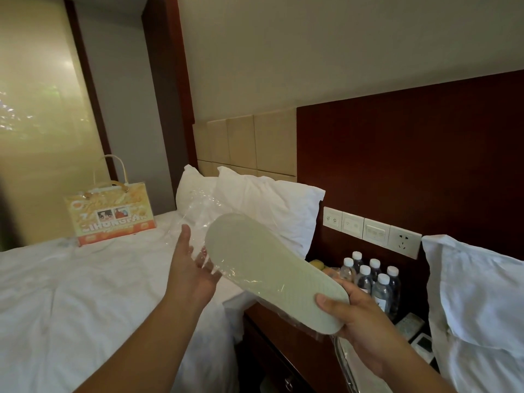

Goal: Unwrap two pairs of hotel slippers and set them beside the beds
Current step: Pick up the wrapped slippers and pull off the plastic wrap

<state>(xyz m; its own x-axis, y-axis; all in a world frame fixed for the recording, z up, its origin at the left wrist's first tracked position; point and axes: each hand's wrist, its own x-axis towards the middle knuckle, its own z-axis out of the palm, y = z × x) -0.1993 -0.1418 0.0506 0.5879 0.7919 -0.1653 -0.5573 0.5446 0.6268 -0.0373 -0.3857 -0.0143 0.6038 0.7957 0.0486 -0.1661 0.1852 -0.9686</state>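
Note:
A pale hotel slipper is held sole-up over the gap between the two beds, its toe end still inside a clear plastic wrapper. My right hand grips the bare heel end, thumb on the sole. My left hand holds the loose wrapper at the toe end, fingers curled on the film. More clear plastic hangs below my right hand. Whether a second slipper lies under the first is hidden.
The left bed carries two white pillows and an orange gift bag. A dark wooden nightstand between the beds holds several water bottles. The right bed's pillow is at the right edge. Wall switches sit on the headboard.

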